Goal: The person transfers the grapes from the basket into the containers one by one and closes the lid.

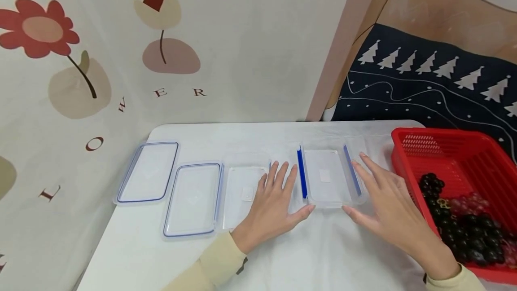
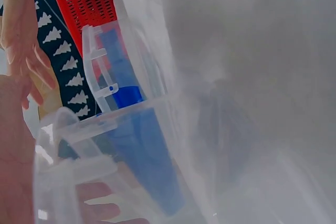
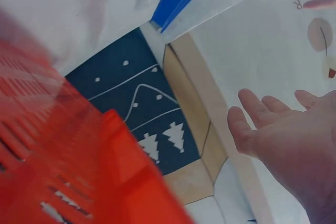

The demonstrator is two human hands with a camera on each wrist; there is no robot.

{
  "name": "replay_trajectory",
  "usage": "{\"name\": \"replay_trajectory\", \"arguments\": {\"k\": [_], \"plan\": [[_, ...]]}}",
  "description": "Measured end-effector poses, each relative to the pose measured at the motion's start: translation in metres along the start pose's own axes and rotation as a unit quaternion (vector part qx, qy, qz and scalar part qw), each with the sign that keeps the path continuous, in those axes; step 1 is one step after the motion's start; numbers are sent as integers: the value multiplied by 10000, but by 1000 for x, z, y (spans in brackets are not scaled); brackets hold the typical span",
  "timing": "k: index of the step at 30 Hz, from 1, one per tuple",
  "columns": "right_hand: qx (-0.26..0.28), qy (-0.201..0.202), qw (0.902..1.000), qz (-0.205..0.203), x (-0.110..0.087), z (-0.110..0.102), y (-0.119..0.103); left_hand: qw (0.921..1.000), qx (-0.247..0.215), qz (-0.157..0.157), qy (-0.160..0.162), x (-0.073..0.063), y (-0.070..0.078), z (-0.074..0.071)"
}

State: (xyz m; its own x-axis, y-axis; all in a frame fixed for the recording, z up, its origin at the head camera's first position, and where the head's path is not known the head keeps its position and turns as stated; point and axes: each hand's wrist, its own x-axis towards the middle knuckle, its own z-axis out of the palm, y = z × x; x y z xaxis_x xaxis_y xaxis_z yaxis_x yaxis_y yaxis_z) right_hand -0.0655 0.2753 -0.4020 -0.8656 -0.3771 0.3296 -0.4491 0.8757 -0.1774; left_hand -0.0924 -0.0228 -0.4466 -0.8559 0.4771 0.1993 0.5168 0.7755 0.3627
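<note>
My left hand (image 1: 272, 205) has its fingers spread above the right part of a clear plastic box (image 1: 238, 194), hiding some of it; whether it touches the box I cannot tell. Just to the right is another clear box (image 1: 327, 181) with blue side flaps, one of them a deep blue flap (image 1: 302, 174). Beside that box's right side, my right hand (image 1: 385, 208) has its fingers extended and holds nothing. In the left wrist view, a box's clear wall (image 2: 79, 171) stands in front of the left fingers. The right hand (image 3: 294, 140) shows relaxed fingers in its wrist view.
Two clear lids with blue seals, a far-left lid (image 1: 149, 172) and a nearer lid (image 1: 194, 199), lie on the white table (image 1: 299, 255). At right stands a red basket (image 1: 448, 140) holding black grapes (image 1: 472, 239) and reddish grapes (image 1: 470, 203). A printed curtain (image 1: 250, 48) hangs behind.
</note>
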Motion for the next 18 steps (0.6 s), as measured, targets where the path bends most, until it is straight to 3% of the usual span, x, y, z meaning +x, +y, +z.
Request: {"name": "replay_trajectory", "arguments": {"k": [10,18], "plan": [[242,233,9990,295,-5,-2,14,9999,-49,-53,-150,4,2,9],[399,176,9950,894,-19,-5,29,9997,216,-108,68,7,4,17]]}}
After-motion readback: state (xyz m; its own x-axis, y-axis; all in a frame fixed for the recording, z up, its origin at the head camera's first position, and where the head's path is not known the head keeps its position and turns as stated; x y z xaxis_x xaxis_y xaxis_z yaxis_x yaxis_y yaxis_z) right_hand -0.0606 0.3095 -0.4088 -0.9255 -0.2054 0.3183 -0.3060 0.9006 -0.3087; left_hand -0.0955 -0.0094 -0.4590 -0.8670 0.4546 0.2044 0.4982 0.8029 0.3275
